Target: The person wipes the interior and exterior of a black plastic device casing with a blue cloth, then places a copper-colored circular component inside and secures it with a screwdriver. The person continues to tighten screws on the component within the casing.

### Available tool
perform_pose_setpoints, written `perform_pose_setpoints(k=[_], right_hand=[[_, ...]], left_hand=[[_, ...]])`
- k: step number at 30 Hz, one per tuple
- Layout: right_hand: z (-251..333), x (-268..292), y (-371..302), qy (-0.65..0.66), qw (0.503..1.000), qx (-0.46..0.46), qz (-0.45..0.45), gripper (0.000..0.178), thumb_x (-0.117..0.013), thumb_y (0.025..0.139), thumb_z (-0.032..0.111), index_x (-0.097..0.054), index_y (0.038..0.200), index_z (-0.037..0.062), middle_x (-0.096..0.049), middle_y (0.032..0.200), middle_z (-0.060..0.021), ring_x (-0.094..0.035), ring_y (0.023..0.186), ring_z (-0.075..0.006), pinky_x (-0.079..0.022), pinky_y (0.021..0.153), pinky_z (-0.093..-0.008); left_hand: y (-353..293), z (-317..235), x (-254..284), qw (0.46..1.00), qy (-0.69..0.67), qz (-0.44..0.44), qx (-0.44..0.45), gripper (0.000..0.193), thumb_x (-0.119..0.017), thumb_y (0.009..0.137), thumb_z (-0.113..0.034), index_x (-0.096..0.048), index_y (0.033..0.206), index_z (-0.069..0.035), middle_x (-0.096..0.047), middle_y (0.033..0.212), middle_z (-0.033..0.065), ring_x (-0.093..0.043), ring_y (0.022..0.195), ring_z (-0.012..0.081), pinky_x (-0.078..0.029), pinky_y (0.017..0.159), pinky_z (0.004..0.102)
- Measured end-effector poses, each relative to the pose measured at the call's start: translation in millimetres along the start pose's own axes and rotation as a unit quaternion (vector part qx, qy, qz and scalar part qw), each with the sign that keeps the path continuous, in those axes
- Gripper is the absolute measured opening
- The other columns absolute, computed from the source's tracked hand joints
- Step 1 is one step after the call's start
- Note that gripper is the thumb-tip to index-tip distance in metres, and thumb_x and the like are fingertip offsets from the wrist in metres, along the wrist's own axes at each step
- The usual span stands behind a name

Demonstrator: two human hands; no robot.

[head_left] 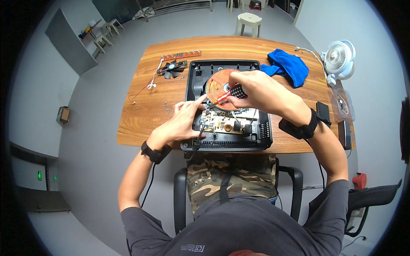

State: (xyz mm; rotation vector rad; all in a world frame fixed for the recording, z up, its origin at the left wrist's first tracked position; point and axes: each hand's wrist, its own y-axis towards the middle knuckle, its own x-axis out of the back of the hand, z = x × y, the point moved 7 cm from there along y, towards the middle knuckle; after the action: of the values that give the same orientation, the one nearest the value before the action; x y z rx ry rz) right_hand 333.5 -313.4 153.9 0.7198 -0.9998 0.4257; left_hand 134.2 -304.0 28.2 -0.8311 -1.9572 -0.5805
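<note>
My right hand (256, 89) is closed round a screwdriver (223, 99) with a red and white handle. Its shaft slants down and left to the edge of the copper coil (215, 83), near the circuit board. The coil sits in an open black appliance housing, apparently an induction cooker base (198, 68). Spread over the housing's left side is my left hand (183, 121), forefinger stretched toward the screwdriver tip and thumb apart, lower down by the board. Below the coil lies the cream circuit board (218, 126), with a small wound inductor and dark parts. The screwdriver's exact contact point is too small to make out.
Left of the housing lie a black fan (172, 69), a narrow orange board (181, 55) with white wires, and several loose screws (167, 109). At the right are a blue cloth (290, 66), a white fan (339, 59), a clear plastic tray (341, 104) and black devices (344, 133).
</note>
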Motion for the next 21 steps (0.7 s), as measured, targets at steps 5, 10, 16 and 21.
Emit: perform_pose_setpoints(k=[5, 10, 16, 21], right_hand=[[-0.6, -7.4, 12.6, 0.019, 1.0, 0.01, 0.012, 0.039, -0.08, 0.085, 0.03, -0.059, 0.094, -0.0018, -0.066, 0.085, -0.0201, -0.068, 0.082, -0.0403, -0.055, 0.073, -0.045], [-2.8, -17.5, 20.7, 0.012, 0.999, 0.03, 0.022, 0.039, -0.08, 0.086, 0.029, -0.059, 0.092, -0.0029, -0.067, 0.086, -0.0212, -0.068, 0.083, -0.0403, -0.055, 0.073, -0.0445], [1.7, -21.3, 27.0, 0.014, 0.999, 0.043, 0.028, 0.036, -0.079, 0.085, 0.026, -0.06, 0.093, -0.0024, -0.067, 0.086, -0.0215, -0.068, 0.084, -0.0404, -0.056, 0.074, -0.0444], [3.3, -26.2, 31.6, 0.006, 0.998, 0.043, 0.042, 0.033, -0.078, 0.086, 0.025, -0.061, 0.093, -0.0018, -0.067, 0.087, -0.021, -0.068, 0.084, -0.0399, -0.056, 0.075, -0.0443]], left_hand=[[2.1, 8.1, -6.6, 0.998, 0.0, -0.056, 0.003, 0.126, -0.094, 0.065, -0.029, -0.017, 0.163, -0.01, -0.062, 0.127, 0.0102, -0.052, 0.13, 0.0278, -0.026, 0.116, 0.0462], [-0.9, 9.8, -7.5, 0.997, -0.016, -0.081, 0.01, 0.124, -0.094, 0.064, -0.023, -0.018, 0.162, -0.009, -0.065, 0.124, 0.0112, -0.053, 0.128, 0.0291, -0.026, 0.116, 0.0468], [0.4, 11.2, -7.0, 0.996, -0.027, -0.086, 0.013, 0.124, -0.094, 0.064, -0.022, -0.02, 0.162, -0.01, -0.066, 0.124, 0.011, -0.053, 0.129, 0.0302, -0.026, 0.116, 0.0473], [-0.8, 10.4, -5.3, 0.995, -0.027, -0.09, 0.022, 0.123, -0.094, 0.064, -0.021, -0.02, 0.162, -0.01, -0.067, 0.125, 0.0113, -0.053, 0.13, 0.0301, -0.027, 0.116, 0.0467]])
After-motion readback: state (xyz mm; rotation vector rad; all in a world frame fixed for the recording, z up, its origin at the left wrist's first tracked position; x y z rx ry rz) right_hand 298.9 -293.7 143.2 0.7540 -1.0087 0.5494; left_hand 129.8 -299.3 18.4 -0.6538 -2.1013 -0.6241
